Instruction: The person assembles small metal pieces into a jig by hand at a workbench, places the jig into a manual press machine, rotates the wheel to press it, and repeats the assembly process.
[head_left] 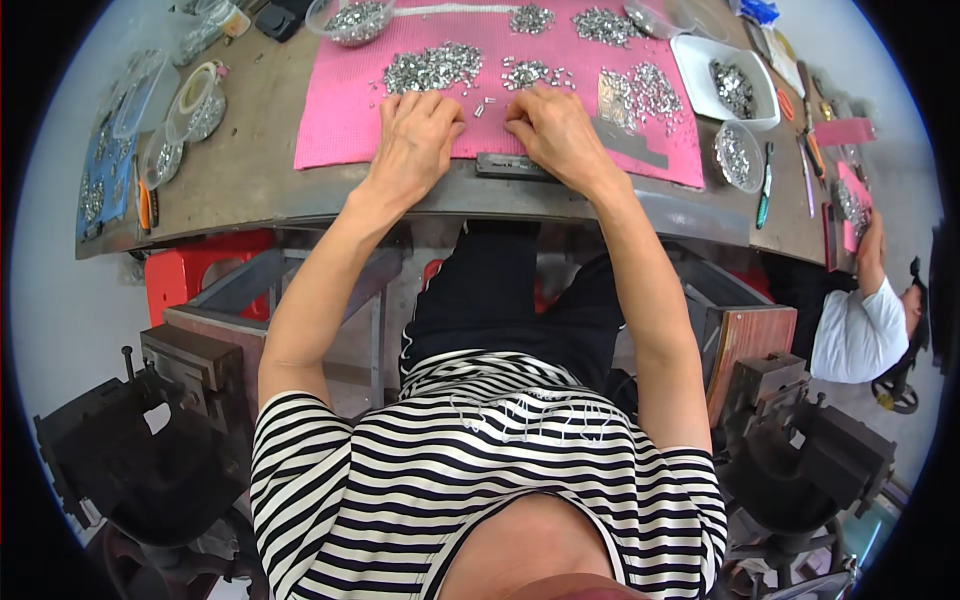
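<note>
Both hands rest on a pink ribbed mat [335, 125]. My left hand [418, 135] is closed, fingers curled down at the near edge of a large pile of small silvery metal pieces [435, 68]. My right hand [560, 135] is also closed, thumb against the curled fingers, just below a smaller pile of metal pieces [530, 73]. Whatever either hand holds is hidden under its fingers. A few loose metal pieces [484, 106] lie between the hands. Below my right hand, a dark flat bar [510, 166] sits along the mat's near edge.
More metal pieces [650, 95] lie right on the mat, beside a flat grey plate [630, 145]. A white tray [700, 75], a round tub [738, 158] and a toothbrush [766, 185] stand further right. Clear tubs [165, 158] are left. Another person's hand [872, 240] works far right.
</note>
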